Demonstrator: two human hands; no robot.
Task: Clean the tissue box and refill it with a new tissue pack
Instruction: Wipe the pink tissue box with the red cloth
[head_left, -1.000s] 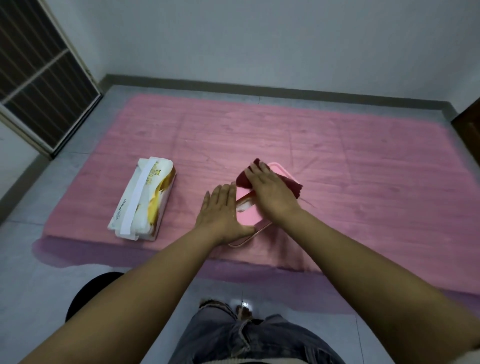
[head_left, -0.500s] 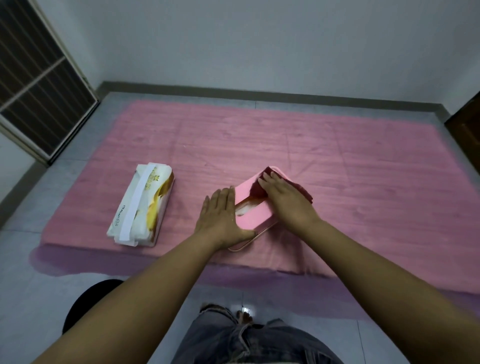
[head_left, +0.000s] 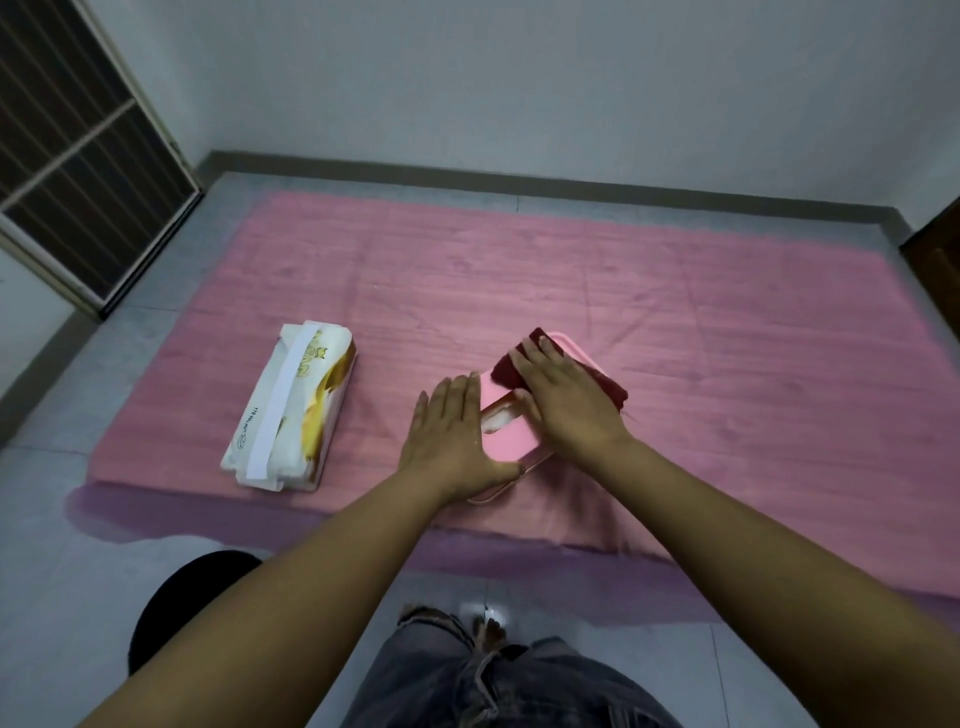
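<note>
- At the centre of the frame, a smooth pink tissue box (head_left: 511, 439) with rounded corners and an oval slot lies on a pink, faintly ribbed mat (head_left: 675, 322) spread over the grey tiled floor (head_left: 62, 571).
- Left hand (head_left: 449, 436), flat with straight fingers, presses the box's left side.
- Right hand (head_left: 563, 400), fingers extended, presses a dark red, nappy cloth (head_left: 612, 391) onto the lid.
- Left of centre lies 1 soft, oblong tissue pack (head_left: 293, 410) in glossy white-and-yellow wrap.

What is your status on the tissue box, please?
Left hand flat against box, steadying. Right hand presses cloth on box top. Pack apart at left, not yet loaded. Nothing in the way.
</note>
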